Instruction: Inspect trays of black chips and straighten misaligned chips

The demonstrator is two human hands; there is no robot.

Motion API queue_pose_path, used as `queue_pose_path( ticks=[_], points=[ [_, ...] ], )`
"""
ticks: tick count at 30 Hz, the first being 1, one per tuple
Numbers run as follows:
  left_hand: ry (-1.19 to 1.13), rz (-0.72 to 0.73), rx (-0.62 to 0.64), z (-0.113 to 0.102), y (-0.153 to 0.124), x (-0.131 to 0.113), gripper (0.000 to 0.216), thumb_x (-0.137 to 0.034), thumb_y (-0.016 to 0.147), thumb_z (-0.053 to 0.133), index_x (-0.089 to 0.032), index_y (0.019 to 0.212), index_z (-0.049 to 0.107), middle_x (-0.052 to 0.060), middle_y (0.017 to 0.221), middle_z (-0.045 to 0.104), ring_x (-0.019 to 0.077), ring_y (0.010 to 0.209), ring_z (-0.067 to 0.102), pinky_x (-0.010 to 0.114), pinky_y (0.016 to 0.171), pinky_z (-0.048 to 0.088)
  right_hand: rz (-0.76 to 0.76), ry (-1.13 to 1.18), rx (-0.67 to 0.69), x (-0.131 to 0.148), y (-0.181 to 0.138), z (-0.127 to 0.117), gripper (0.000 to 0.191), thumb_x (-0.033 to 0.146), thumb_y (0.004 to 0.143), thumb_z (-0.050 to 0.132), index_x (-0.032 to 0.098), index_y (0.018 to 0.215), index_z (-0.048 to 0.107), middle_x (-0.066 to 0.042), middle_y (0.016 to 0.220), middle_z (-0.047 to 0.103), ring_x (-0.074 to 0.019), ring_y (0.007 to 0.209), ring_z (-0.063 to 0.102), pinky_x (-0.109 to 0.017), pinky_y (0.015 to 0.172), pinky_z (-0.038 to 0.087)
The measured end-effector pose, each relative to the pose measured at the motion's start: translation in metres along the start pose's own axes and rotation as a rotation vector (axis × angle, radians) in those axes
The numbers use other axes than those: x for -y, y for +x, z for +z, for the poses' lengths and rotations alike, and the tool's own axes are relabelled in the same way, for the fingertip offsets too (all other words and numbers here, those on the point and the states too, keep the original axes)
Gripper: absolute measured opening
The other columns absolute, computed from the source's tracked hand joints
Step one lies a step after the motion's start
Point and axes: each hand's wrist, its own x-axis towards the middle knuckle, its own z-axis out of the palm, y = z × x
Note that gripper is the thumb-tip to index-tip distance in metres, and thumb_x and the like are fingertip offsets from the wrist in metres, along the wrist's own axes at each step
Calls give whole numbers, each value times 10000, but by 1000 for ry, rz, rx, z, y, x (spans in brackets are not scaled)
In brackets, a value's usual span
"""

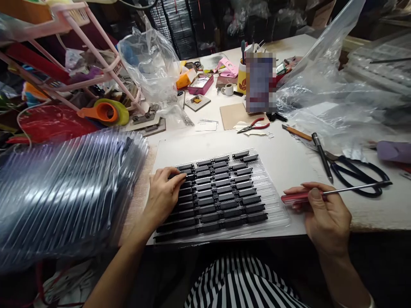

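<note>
A clear plastic tray [276, 209] lies in front of me, filled with rows of black slotted plastic parts [224, 196] that look like connectors. My left hand [163, 190] reaches over the tray's left side. Its thumb and fingertips are pinched at a black part in an upper row; the fingers partly hide it. Right of the tray, my right hand [329, 211] holds a screwdriver [297, 196] by its red handle, the thin metal shaft pointing right and slightly up.
Stacked clear trays [64, 196] rise at the left. Large scissors [359, 171], a black pen [322, 158] and a cutter knife [297, 132] lie to the right. Farther back are red-handled pliers [255, 125], plastic bags [150, 64] and a pink rack [86, 42].
</note>
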Motion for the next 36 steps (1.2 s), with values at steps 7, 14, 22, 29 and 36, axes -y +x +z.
queue_pose_path(
  ticks=[7, 14, 22, 29, 36],
  points=[
    [28, 48, 68, 2, 4, 8, 138, -214, 888, 481, -206, 895, 619, 75, 903, 620, 251, 853, 526, 409, 764, 387, -4, 3, 9, -2, 3, -1, 252, 417, 852, 611, 192, 962, 584, -68, 784, 710, -177, 605, 632, -264, 491, 441],
    [-78, 111, 91, 4, 5, 7, 74, -159, 881, 477, -192, 875, 543, 89, 949, 629, 245, 879, 538, 401, 788, 393, -5, 10, 13, -3, 4, 1, 273, 421, 839, 629, 184, 963, 577, -65, 774, 713, -170, 591, 628, -257, 484, 428],
    [-165, -68, -197, -6, -18, 10, 268, -195, 896, 500, -178, 1164, 495, 70, 976, 630, 187, 859, 592, 349, 794, 479, -10, -11, -73, 6, -1, 5, 284, 436, 808, 654, 194, 947, 600, -26, 752, 704, -164, 587, 630, -257, 490, 433],
    [-218, -354, -405, -25, -100, -3, 349, -154, 843, 570, -198, 1190, 569, 49, 990, 604, 162, 869, 605, 308, 789, 510, -128, 11, 195, 47, -40, 57, 153, 356, 881, 574, 242, 981, 596, -28, 815, 706, -202, 662, 680, -285, 504, 480],
    [-320, -589, -424, -15, -139, -9, 192, -197, 836, 573, -179, 1017, 635, 37, 922, 695, 153, 772, 657, 277, 724, 529, -236, 36, 1020, 53, -86, 139, 160, 227, 960, 437, 226, 1099, 517, -39, 943, 673, -141, 744, 682, -274, 661, 561]
  ],
)
